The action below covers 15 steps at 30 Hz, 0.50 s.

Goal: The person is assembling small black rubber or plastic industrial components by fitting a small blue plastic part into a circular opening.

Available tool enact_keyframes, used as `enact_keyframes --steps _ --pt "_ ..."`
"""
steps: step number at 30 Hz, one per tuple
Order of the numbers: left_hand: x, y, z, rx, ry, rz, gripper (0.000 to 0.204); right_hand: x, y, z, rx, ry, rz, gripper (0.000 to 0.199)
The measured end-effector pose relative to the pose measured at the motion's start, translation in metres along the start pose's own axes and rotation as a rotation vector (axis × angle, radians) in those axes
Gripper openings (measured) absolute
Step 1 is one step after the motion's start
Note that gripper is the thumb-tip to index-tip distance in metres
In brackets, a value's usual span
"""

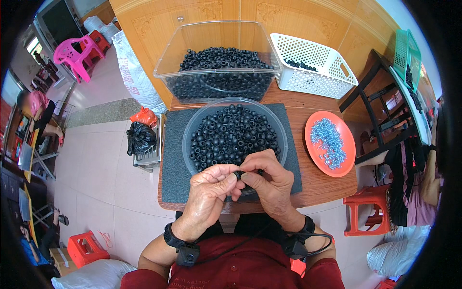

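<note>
Black bead (239, 174) pinched between fingertips of left hand (210, 192) and right hand (269, 180), both closed on it, over near rim of round bowl (188, 130) of same beads; small, dark, ring-shaped, mostly hidden; tiny piece could slip, drop off surface (317, 185) edge into lap

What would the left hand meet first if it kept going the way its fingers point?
Probably the right hand: the left hand points right, fingertips already meeting it around a small black bead. Beyond lies the round bowl of beads; depth is unclear.
</note>
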State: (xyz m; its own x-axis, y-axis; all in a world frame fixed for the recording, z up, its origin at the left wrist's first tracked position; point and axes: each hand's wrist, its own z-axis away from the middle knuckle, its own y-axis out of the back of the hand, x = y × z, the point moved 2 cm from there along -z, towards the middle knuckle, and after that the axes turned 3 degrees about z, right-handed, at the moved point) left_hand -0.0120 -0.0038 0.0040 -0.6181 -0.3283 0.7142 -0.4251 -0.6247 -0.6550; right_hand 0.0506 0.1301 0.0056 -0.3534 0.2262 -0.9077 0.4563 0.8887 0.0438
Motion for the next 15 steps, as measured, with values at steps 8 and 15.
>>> enact_keyframes --steps 8,15 --pt "-0.003 0.001 0.001 -0.008 -0.063 -0.022 0.017 0.005 -0.003 0.005 0.016 0.014 0.01 0.019" --pt "-0.005 0.003 0.001 -0.067 -0.093 -0.054 0.015 0.012 -0.009 0.013 0.062 -0.159 -0.281 0.02"
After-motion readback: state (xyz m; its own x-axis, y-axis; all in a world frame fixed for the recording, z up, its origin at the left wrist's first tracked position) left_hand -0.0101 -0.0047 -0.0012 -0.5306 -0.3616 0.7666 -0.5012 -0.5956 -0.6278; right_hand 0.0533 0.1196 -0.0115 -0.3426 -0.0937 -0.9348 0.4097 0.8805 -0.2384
